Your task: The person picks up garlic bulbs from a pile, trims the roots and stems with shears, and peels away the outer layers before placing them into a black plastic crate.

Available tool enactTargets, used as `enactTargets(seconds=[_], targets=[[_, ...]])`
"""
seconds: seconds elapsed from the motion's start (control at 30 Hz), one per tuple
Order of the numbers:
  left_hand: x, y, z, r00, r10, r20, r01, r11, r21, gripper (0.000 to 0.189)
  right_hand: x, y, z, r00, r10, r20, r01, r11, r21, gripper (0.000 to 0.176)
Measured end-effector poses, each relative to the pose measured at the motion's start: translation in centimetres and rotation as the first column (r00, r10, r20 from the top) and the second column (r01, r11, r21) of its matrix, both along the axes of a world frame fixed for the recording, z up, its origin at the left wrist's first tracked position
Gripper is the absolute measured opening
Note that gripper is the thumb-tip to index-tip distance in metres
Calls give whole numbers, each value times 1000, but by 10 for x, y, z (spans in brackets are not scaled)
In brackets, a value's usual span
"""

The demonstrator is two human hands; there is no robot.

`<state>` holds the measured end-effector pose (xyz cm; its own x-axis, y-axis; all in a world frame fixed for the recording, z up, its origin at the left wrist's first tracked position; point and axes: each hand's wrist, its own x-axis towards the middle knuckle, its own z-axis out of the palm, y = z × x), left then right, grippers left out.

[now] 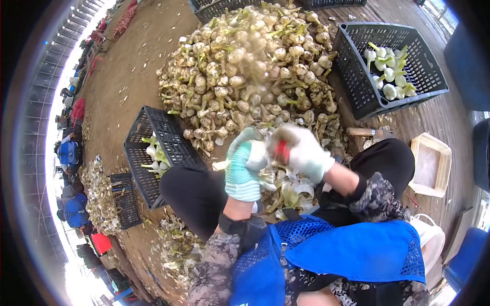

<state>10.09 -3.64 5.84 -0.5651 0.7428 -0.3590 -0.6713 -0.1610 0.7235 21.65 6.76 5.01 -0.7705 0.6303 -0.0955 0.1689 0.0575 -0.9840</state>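
My left hand (242, 166), in a green-and-white striped glove, is closed around a garlic bulb (258, 155). The cut end of a pale stem (220, 165) pokes out on the left side of that glove. My right hand (302, 152), in a white glove smeared by motion, is closed on a small red object (281, 150) right beside the bulb; its kind is too blurred to tell. Below both hands, peeled garlic skins and leaves (293, 191) lie between my knees. Just beyond them rises a large heap of untrimmed garlic (219, 92).
A black crate (357, 97) with peeled white bulbs stands at the right, another crate (171, 132) with trimmed garlic at the left. A wooden-handled tool (361, 131) lies near my right knee, and a cream basket (443, 168) sits beyond it. Several people work at far left.
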Motion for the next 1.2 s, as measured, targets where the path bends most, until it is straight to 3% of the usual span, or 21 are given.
enactTargets(seconds=[0.03,0.07,0.13,0.23,0.27,0.33,0.43,0.5,0.53,0.57,0.6,0.67,0.7,0.77,0.83,0.9,0.93,1.03,1.1,1.13,1.2], targets=[[-1,-3,-4,998,-21,-60,24,999,41,36,0,14,-5,995,-59,75,70,985,-160,18],[-8,-9,-9,981,-185,62,169,964,207,35,-1,24,-20,960,-179,-214,58,878,-475,19],[0,1,-5,981,-120,-152,138,984,117,42,9,28,-27,903,128,-410,-177,981,-84,24],[5,12,-3,936,-86,-341,95,995,10,44,4,1,12,990,52,-132,-100,919,-382,50],[4,11,-4,921,-113,-373,114,993,-21,45,6,1,8,991,51,-125,-83,961,-266,46],[-1,4,-16,635,-167,-755,132,985,-107,45,6,3,0,991,56,-124,-73,988,-139,36],[-19,3,-10,934,-332,-130,263,888,-377,42,7,12,-12,991,25,-135,-46,986,-160,20],[-20,-5,-24,965,-254,-71,242,958,-152,38,8,39,-32,989,-81,-122,52,973,-225,13],[-16,-4,-23,988,-144,-59,135,980,-146,38,3,48,-38,910,-411,-49,328,786,-524,13],[-17,-3,-21,992,-126,-24,122,985,-125,36,4,52,-47,911,-398,-108,363,898,-249,16],[-18,-4,-18,994,-105,12,106,989,-106,35,13,49,-55,986,-168,-19,168,986,-6,17],[-27,-7,-24,989,-116,92,116,993,0,34,19,44,-35,931,132,340,-234,932,277,25],[-28,-10,-28,990,-126,69,124,992,27,35,19,46,-29,821,200,535,-415,853,318,34],[-28,-10,-29,987,-161,26,158,983,89,35,16,40,-14,940,59,336,-164,942,293,48],[-25,-6,-37,993,-113,-25,113,993,19,35,8,24,-9,957,263,-120,-254,964,85,61],[-16,-4,-30,933,-122,-338,52,977,-209,31,-3,4,-17,956,291,39,-284,883,374,79],[-14,-3,-23,937,-123,-328,38,967,-254,31,-4,12,-17,952,290,95,-302,943,142,83],[-16,1,-14,966,-96,-241,33,967,-254,32,-9,15,-23,988,148,-38,-153,965,-214,79],[-16,1,-25,850,-207,-485,38,941,-335,33,-12,6,-14,964,198,-179,-198,980,16,73],[-16,4,-22,779,-266,-568,10,910,-414,34,-12,9,-1,984,173,-50,-172,985,25,65],[-20,11,-22,796,-212,-568,32,950,-310,42,-7,29,-29,995,46,-83,-58,986,-156,43]])
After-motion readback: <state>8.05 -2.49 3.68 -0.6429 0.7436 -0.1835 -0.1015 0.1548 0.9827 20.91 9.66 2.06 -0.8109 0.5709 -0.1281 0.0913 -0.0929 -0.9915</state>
